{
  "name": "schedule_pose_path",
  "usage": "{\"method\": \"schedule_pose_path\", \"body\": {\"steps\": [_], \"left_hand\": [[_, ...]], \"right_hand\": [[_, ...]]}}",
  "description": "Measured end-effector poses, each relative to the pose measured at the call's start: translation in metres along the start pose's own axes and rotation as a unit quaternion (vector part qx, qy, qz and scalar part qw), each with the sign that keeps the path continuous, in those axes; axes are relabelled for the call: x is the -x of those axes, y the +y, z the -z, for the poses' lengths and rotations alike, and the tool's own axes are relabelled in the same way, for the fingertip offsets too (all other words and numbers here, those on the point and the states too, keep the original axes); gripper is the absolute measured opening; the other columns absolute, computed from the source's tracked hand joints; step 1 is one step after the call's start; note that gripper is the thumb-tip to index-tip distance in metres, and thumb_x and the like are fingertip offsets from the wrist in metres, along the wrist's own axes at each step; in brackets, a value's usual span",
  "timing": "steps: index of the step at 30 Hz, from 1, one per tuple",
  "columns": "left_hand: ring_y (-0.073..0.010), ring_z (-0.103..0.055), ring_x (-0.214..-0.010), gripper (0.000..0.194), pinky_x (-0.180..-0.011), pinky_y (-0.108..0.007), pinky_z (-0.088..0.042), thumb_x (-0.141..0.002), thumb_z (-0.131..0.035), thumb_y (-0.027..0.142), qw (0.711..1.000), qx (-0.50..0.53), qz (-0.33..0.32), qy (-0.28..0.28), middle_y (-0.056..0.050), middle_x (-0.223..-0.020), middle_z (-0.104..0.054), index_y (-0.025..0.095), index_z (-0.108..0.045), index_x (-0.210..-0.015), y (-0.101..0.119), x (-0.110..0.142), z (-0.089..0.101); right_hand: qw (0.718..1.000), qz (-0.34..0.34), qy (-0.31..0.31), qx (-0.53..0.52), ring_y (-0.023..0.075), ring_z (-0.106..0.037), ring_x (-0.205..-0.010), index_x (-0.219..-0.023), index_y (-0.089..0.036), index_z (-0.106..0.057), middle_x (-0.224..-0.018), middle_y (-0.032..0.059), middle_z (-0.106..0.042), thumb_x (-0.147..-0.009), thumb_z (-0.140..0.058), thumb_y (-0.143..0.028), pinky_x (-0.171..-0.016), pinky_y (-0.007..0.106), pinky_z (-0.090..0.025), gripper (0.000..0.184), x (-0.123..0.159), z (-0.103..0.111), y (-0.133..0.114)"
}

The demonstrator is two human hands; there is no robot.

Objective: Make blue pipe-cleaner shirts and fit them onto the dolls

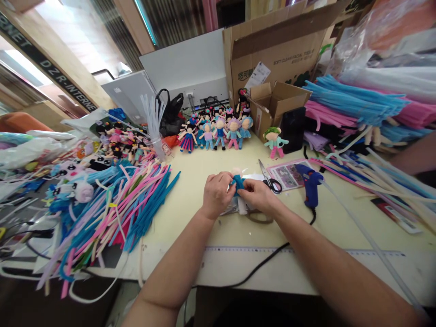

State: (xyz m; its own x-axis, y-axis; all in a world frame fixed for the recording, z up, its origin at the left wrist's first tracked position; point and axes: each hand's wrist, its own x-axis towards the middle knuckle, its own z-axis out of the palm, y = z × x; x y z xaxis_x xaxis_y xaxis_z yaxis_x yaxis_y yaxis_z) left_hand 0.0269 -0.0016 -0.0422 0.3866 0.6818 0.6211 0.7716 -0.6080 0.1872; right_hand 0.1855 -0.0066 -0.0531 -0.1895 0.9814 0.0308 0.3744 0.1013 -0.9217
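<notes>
1. The table [204,161] is stretching pale yellow in front of the person, its sides crowded.
2. The box [293,43], brown cardboard, is standing open at the back, with a smaller carton [291,97] sitting before it.
3. The stems [136,204], fuzzy and mostly blue, pink and lilac, are lying heaped at the person's left; more bundles [354,97] are piling up at the far right.
4. The dolls [220,134] are standing clustered at the back, and a green-haired one [273,143] is standing apart by the carton.
5. The left hand [218,193] is curling its fingers inward, thumb and fingertips pinching the near-left side of the blue piece.
6. The right hand [260,195] is pinching the other side between thumb and forefinger; I can't tell how its remaining fingers are lying.
7. The glue gun [309,184], dark blue, is lying right of the hands, its black cord trailing toward the table's near edge.
8. The scissors [269,177] are lying partly open between hands and gun.
9. The piece [239,182] is sitting between both hands, above the table's middle. It's looking fuzzy and deep blue, small and bunched, with a pale rounded part showing just above it. Fingers are hiding much of its shape.
</notes>
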Motion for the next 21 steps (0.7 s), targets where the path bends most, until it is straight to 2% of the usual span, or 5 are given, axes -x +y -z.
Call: {"method": "schedule_pose_path", "body": {"steps": [9,17,19,21], "left_hand": [[-0.016,-0.059,-0.091,0.009,-0.08,-0.033,-0.034,-0.082,-0.056,0.017,0.999,0.026,0.02,-0.011,-0.002,-0.094,-0.064,0.019,-0.047,-0.083,-0.002,0.0,-0.001],[-0.0169,-0.059,-0.095,0.005,-0.085,-0.035,-0.035,-0.084,-0.054,0.019,0.998,0.047,0.036,0.011,-0.004,-0.097,-0.064,0.019,-0.048,-0.084,-0.003,0.0,0.0],[-0.0166,-0.058,-0.095,0.005,-0.084,-0.034,-0.038,-0.083,-0.053,0.017,0.994,0.094,0.055,0.03,-0.004,-0.097,-0.063,0.019,-0.049,-0.084,-0.007,-0.002,0.003],[-0.0158,-0.058,-0.093,0.004,-0.08,-0.032,-0.041,-0.083,-0.053,0.017,0.983,0.159,0.08,0.051,-0.004,-0.098,-0.062,0.019,-0.049,-0.084,-0.013,-0.004,0.006]], "right_hand": [[1.0,-0.017,-0.017,-0.005,0.0086,-0.034,-0.053,-0.058,-0.02,-0.04,-0.055,-0.006,-0.036,-0.066,-0.051,-0.038,-0.051,0.024,-0.025,0.023,0.001,0.002,-0.005],[1.0,0.019,-0.004,-0.017,0.0089,-0.035,-0.054,-0.059,-0.019,-0.042,-0.055,-0.0054,-0.039,-0.071,-0.054,-0.036,-0.051,0.023,-0.026,0.025,0.003,-0.001,-0.004],[0.999,0.034,0.015,-0.015,0.0101,-0.039,-0.056,-0.062,-0.019,-0.048,-0.058,-0.004,-0.044,-0.076,-0.054,-0.039,-0.053,0.024,-0.03,0.025,0.004,-0.001,-0.003],[0.994,0.071,0.082,0.001,0.0123,-0.045,-0.062,-0.071,-0.019,-0.055,-0.067,-0.0006,-0.053,-0.081,-0.053,-0.04,-0.059,0.026,-0.036,0.024,0.005,0.002,-0.003]]}}
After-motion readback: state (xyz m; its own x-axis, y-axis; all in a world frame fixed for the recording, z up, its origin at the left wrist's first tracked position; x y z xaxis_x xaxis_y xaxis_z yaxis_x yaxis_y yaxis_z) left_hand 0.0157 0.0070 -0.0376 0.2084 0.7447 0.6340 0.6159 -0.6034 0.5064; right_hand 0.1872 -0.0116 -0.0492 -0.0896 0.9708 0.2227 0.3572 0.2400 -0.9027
